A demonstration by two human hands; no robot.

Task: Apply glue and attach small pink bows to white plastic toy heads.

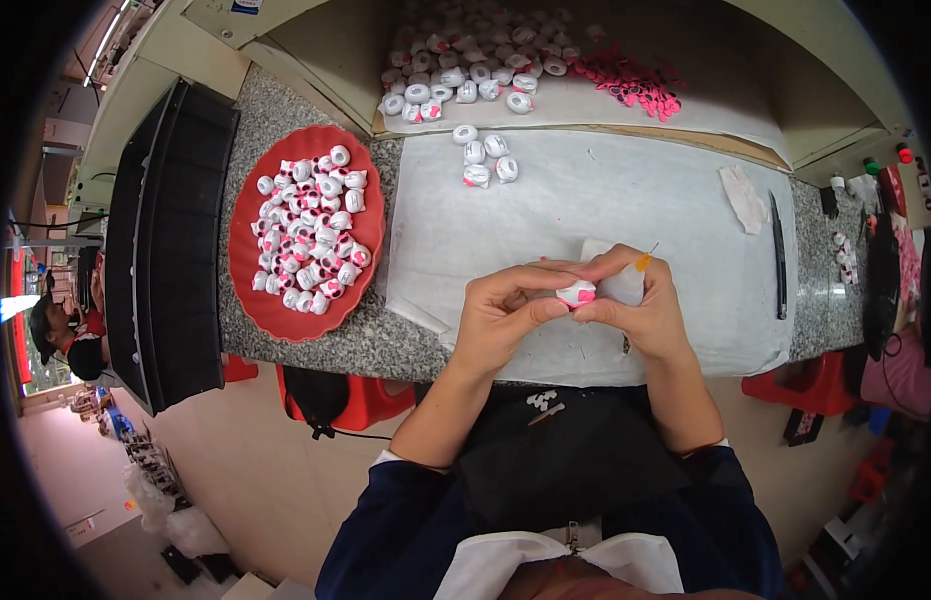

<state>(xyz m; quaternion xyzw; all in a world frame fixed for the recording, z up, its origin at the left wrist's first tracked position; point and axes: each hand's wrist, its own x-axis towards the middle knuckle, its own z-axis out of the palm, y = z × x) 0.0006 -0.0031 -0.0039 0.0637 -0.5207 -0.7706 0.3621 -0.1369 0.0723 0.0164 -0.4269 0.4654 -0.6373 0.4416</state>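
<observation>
Both hands meet over the white sheet. Between the fingertips of my left hand (pixel 506 312) is a small white figure (pixel 578 293) with a pink patch, its far side hidden by the fingers. My right hand (pixel 648 312) is closed around a small translucent squeeze bottle (pixel 622 286) with an orange collar and a thin needle tip pointing up and away. The right thumb and fingertips also touch the white figure. On the left, a red scalloped tray (pixel 248 300) holds many similar white figures with pink and dark parts.
White rounded pieces (pixel 506 170) lie on the white sheet (pixel 436 240), and more fill the shelf behind. A heap of pink pieces (pixel 641 90) is on the shelf. To the right are a crumpled tissue (pixel 744 198) and a black pen-like tool (pixel 779 255). Black bins (pixel 181 240) stand left.
</observation>
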